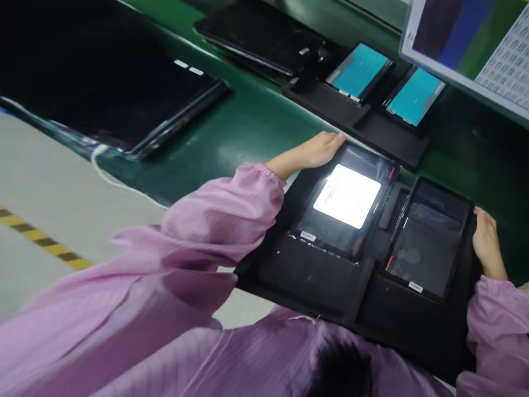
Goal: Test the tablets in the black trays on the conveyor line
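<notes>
Between my two hands is a black tray (314, 286), held at the edge of the green workbench, close to my body. My left hand (318, 150) grips its far left side, thumb on top. My right hand (487, 242) is closed on the right side, its fingertips partly hidden behind the edge. Two tablets lie in the tray. The left tablet (330, 242) has a bright white box on its screen; the right tablet (430, 237) has a dark screen with reflections. Each carries a small white label near its lower edge.
Beyond the tray, another black tray (326, 107) holds two tablets with blue screens (359, 70). A large black panel (103, 71) lies on the green bench (198, 146) at left, a white cable (119, 184) hanging below. A framed sheet (471, 55) juts in at upper right.
</notes>
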The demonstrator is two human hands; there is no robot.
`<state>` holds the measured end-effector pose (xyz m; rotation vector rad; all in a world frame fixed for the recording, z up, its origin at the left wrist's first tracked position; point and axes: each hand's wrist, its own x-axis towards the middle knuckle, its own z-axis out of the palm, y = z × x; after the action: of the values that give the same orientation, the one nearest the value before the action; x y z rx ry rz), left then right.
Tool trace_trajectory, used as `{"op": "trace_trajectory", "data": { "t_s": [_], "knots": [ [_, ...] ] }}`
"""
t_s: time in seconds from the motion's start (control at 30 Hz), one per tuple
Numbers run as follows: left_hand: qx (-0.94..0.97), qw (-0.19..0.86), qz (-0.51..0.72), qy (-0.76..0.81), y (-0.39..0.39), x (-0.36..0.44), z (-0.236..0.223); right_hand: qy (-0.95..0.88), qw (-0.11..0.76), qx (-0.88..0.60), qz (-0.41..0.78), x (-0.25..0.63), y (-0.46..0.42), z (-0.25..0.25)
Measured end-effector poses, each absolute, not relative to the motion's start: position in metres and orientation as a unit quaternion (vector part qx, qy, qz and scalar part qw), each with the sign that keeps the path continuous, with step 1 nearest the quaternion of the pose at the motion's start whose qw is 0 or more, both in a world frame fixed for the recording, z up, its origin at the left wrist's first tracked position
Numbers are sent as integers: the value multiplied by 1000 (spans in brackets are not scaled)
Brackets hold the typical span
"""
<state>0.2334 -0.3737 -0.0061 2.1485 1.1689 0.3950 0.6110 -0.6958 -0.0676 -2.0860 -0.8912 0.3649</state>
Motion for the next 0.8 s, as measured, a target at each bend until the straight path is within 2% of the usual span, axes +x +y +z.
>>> {"op": "trace_trajectory", "data": {
  "t_s": [0.1, 0.33, 0.47, 0.67, 0.8],
  "knots": [
    [795, 358, 176, 457, -392, 235, 0, -306, 455, -817, 178, 601, -693, -62],
    [673, 478, 323, 463, -446, 211, 28, -209, 533, -790, 221, 551, -721, -25],
    [644, 507, 320, 476, -472, 201, 36, -157, 547, -781, 257, 537, -737, -10],
    [670, 523, 209, 483, -503, 172, 29, -99, 461, -802, 366, 546, -778, -15],
    [699, 514, 161, 470, -506, 143, 46, -115, 399, -797, 437, 575, -793, -40]
  ]
}}
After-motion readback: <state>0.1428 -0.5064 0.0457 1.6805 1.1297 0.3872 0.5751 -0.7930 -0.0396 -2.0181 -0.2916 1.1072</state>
